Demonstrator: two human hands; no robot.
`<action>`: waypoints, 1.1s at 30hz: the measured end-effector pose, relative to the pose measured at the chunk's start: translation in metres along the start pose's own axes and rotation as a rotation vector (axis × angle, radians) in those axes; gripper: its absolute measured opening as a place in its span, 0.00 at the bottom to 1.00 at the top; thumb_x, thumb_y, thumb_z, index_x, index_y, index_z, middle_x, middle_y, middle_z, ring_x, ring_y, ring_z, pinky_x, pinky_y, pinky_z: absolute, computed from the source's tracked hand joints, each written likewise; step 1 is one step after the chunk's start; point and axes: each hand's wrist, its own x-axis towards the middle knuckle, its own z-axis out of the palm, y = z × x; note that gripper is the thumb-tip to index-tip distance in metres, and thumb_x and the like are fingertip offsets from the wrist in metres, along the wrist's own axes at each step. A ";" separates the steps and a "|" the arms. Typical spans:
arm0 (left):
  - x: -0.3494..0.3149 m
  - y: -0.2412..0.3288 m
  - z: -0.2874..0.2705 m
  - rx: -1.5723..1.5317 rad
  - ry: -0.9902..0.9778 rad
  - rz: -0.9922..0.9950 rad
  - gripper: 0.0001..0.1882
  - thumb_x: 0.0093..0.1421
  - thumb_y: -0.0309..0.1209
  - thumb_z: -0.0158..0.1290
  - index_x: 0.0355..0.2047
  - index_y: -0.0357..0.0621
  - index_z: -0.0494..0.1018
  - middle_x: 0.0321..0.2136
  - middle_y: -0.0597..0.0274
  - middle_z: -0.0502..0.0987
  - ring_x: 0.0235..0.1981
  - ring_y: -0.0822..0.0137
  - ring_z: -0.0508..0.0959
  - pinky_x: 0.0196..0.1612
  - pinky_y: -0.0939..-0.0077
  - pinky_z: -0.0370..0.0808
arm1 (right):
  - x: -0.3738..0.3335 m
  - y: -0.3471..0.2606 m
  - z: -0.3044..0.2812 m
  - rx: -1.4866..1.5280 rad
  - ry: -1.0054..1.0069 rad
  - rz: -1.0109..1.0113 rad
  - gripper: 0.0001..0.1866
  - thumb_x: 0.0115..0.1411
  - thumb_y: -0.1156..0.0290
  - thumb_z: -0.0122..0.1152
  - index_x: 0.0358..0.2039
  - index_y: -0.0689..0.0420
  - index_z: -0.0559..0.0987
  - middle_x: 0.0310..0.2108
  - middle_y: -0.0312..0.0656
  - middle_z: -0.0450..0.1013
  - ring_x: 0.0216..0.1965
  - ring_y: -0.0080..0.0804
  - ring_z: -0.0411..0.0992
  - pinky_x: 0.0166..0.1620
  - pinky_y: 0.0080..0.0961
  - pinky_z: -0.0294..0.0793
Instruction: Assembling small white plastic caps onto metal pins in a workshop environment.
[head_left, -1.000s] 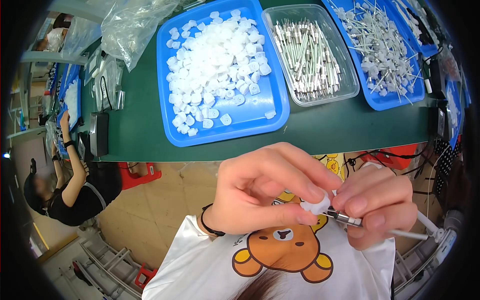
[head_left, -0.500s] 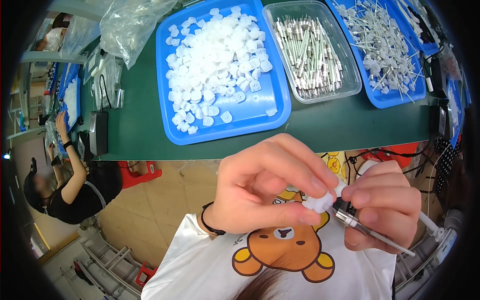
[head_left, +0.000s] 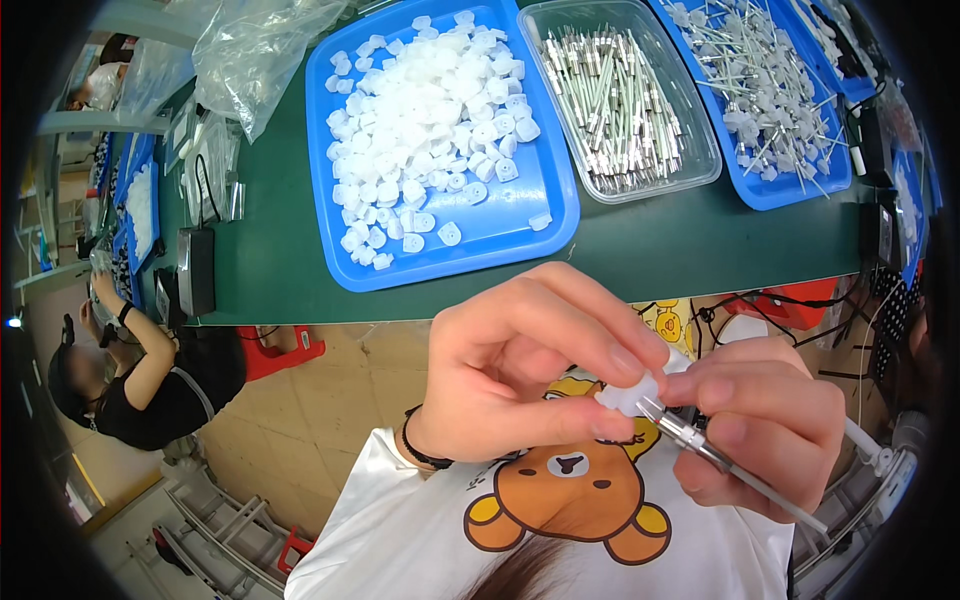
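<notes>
My left hand [head_left: 530, 365] pinches a small white plastic cap [head_left: 627, 396] between thumb and fingertips, in front of my shirt. In the fingers of my right hand [head_left: 765, 420] is a thin rod with a metal sleeve [head_left: 684, 432], slanting down to the right. The pointed end of the rod meets the cap; whether it has entered a hole cannot be made out. Another bit of white plastic [head_left: 678, 362] shows by the right fingertips, mostly hidden. Beyond my hands, a blue tray [head_left: 500, 240] carries a heap of similar white caps [head_left: 430, 120].
A clear plastic box [head_left: 705, 170] of metal-sleeved rods stands right of the tray. Farther right, another blue tray [head_left: 775, 195] holds rods with white caps. Plastic bags [head_left: 255, 60] and a black box [head_left: 197, 268] lie left on the green table [head_left: 270, 220]. A co-worker [head_left: 150, 390] sits at left.
The rod's tip has come up and left against the cap, and more of its metal sleeve shows. Both hands have shifted slightly. The co-worker's arm has lowered.
</notes>
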 end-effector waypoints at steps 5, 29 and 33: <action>0.002 0.002 -0.005 0.214 -0.043 -0.028 0.18 0.42 0.17 0.58 0.31 0.42 0.63 0.34 0.51 0.67 0.29 0.59 0.74 0.29 0.72 0.75 | 0.000 0.002 -0.003 -0.001 -0.008 -0.008 0.21 0.48 0.75 0.60 0.41 0.60 0.62 0.38 0.48 0.61 0.31 0.42 0.72 0.29 0.30 0.70; -0.003 -0.001 -0.004 -0.004 0.039 -0.059 0.16 0.41 0.10 0.54 0.33 0.30 0.68 0.35 0.45 0.69 0.40 0.56 0.72 0.42 0.68 0.72 | 0.001 0.010 0.008 0.009 0.082 -0.018 0.18 0.47 0.76 0.59 0.37 0.61 0.64 0.35 0.48 0.64 0.29 0.37 0.71 0.30 0.29 0.70; -0.005 -0.001 -0.005 -0.006 0.046 -0.060 0.16 0.41 0.11 0.54 0.33 0.30 0.68 0.35 0.45 0.69 0.40 0.56 0.72 0.42 0.67 0.72 | 0.002 0.011 0.009 0.016 0.071 -0.023 0.19 0.47 0.75 0.61 0.37 0.60 0.64 0.35 0.48 0.65 0.29 0.37 0.71 0.30 0.29 0.70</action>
